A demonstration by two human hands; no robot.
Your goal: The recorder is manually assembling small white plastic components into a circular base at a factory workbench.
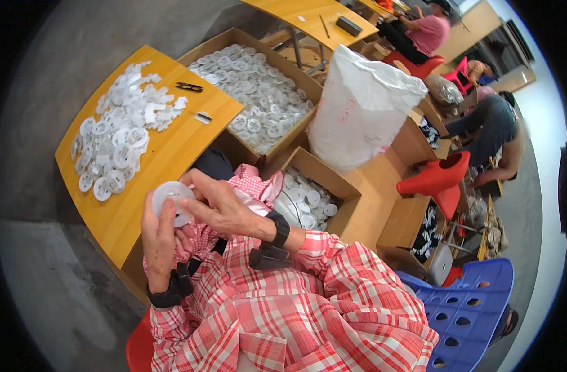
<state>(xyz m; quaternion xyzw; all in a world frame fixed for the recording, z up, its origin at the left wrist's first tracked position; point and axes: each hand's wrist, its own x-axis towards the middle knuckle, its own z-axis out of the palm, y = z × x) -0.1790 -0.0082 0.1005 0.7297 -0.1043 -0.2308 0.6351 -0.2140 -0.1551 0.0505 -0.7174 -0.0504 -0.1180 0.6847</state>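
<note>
Heaped white pieces [119,133] on the yellow surface [178,142] partly hide one another. The left hand [159,239], upright, holds a white disc [174,192] above the lap, its fingers mostly hidden behind. The right hand [223,204] angles in, thumb on the disc; I cannot tell whether its bent fingers pinch.

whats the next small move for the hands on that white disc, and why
Perhaps the right hand should press its thumb lightly on the white disc while the left hand steadies it. The left hand already holds the disc, and both thumbs lie over its face, so a light press seems the smallest step.
</note>
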